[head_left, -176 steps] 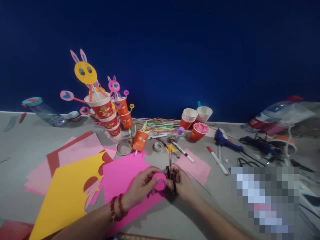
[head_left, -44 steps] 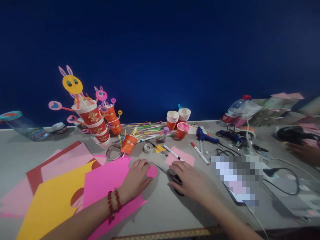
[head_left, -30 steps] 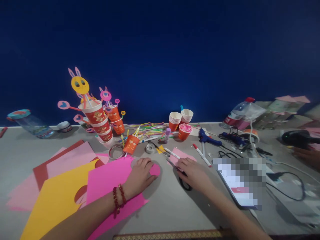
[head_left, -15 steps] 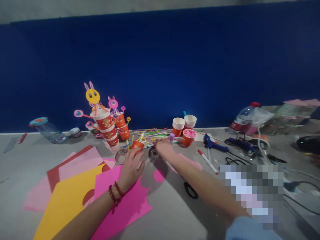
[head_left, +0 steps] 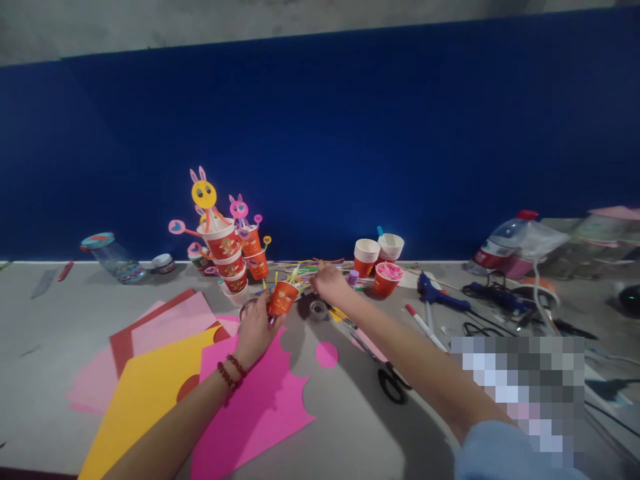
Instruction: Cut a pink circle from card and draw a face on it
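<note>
My left hand (head_left: pixel 256 327), with a red bead bracelet on its wrist, grips a small orange paper cup (head_left: pixel 282 297) holding thin sticks. Farther back, my right hand (head_left: pixel 327 282) reaches into the pile of coloured straws (head_left: pixel 305 267), fingers curled; whether it holds one is hidden. A cut pink paper circle (head_left: pixel 327 354) lies loose on the grey table (head_left: pixel 360 433), beside the bright pink sheet (head_left: pixel 250 400). Black-handled scissors (head_left: pixel 387 380) lie under my right forearm.
Stacked orange cups with paper bunny faces (head_left: pixel 225 247) stand at the back left. Yellow, red and pale pink sheets (head_left: pixel 145 373) cover the left. A tape roll (head_left: pixel 318 309), more cups (head_left: pixel 377 257), a blue glue gun (head_left: pixel 437 293), markers, cables and a plastic bottle (head_left: pixel 510 243) crowd the right.
My right hand put the scissors down and reached back to the straws. My left hand left the pink circle on the table and closed on the orange cup.
</note>
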Motion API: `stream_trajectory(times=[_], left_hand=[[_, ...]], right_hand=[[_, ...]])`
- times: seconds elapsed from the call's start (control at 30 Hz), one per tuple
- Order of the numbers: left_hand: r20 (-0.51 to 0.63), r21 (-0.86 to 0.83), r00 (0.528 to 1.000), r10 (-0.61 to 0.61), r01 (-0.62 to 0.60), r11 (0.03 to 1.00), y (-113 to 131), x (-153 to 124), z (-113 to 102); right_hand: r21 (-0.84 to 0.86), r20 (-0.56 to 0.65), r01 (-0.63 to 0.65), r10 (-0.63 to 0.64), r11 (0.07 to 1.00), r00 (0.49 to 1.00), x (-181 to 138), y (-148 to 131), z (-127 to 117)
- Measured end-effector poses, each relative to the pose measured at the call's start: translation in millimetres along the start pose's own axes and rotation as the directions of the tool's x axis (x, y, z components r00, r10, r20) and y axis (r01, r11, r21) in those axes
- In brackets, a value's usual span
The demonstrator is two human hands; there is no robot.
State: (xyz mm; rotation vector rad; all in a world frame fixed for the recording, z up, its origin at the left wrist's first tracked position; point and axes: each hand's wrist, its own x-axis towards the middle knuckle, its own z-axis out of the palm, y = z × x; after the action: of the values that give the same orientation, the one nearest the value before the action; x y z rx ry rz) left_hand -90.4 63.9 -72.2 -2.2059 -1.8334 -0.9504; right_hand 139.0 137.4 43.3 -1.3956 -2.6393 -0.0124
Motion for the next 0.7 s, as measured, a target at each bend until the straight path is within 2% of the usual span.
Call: stream_trajectory(times=[0.13, 0.23, 0.27, 0.33, 0.4, 0.47, 0.53, 0.6, 0.63, 0.67, 0.7], left_hand=[[0.009, -0.018, 1.0, -0.018, 0.018, 1.0, -0.7, -0.7, -3.9], [0.004, -0.074, 0.999, 0.038, -0.037, 0.997, 9.3, -2.1, -20.4], [-0.006, -0.097, 0.996, 0.085, -0.085, 0.992, 15.3, -2.6, -28.4], [0.024, -0.153, 0.972, 0.235, -0.229, 0.961, 30.9, -3.9, -45.3], [0.076, -0.232, 0.931, 0.357, -0.332, 0.915, 48.3, -6.4, -59.7], [0.159, -0.331, 0.89, 0.427, -0.359, 0.873, 64.4, -10.0, -69.0], [0.218, -0.376, 0.878, 0.426, -0.328, 0.867, 77.4, -13.8, -73.7], [0.274, -0.357, 0.868, 0.414, -0.308, 0.882, 88.0, -17.1, -75.9], [0.307, -0.34, 0.856, 0.415, -0.309, 0.888, 92.7, -18.7, -76.5], [0.34, -0.33, 0.84, 0.422, -0.314, 0.89, 97.0, -20.3, -76.8], [0.369, -0.33, 0.824, 0.43, -0.316, 0.889, 100.9, -22.2, -76.9]], right_hand=[[-0.098, 0.004, 0.087, -0.087, 0.991, 0.996, -13.0, 1.5, -35.0], [-0.121, -0.019, 0.091, -0.094, 0.988, 0.995, -40.4, 3.7, -59.9], [-0.059, -0.03, 0.087, -0.089, 0.994, 0.996, -52.0, 3.9, -65.3], [0.235, -0.08, 0.147, -0.132, 0.961, 0.988, -75.8, 2.8, -69.7], [0.55, -0.087, 0.174, -0.151, 0.817, 0.985, -97.5, -0.5, -65.1], [0.73, -0.125, 0.132, -0.06, 0.671, 0.99, -114.7, -5.9, -53.0], [0.859, -0.145, 0.078, 0.094, 0.507, 0.985, -126.8, -14.5, -36.6], [0.963, -0.075, 0.016, 0.212, 0.269, 0.974, -134.6, -26.6, -19.4], [0.985, -0.028, -0.011, 0.219, 0.174, 0.975, -137.2, -33.5, -11.4], [0.992, 0.012, -0.037, 0.201, 0.121, 0.98, -139.2, -40.4, -4.1], [0.992, 0.052, -0.07, 0.163, 0.108, 0.985, -140.8, -46.7, 2.3]])
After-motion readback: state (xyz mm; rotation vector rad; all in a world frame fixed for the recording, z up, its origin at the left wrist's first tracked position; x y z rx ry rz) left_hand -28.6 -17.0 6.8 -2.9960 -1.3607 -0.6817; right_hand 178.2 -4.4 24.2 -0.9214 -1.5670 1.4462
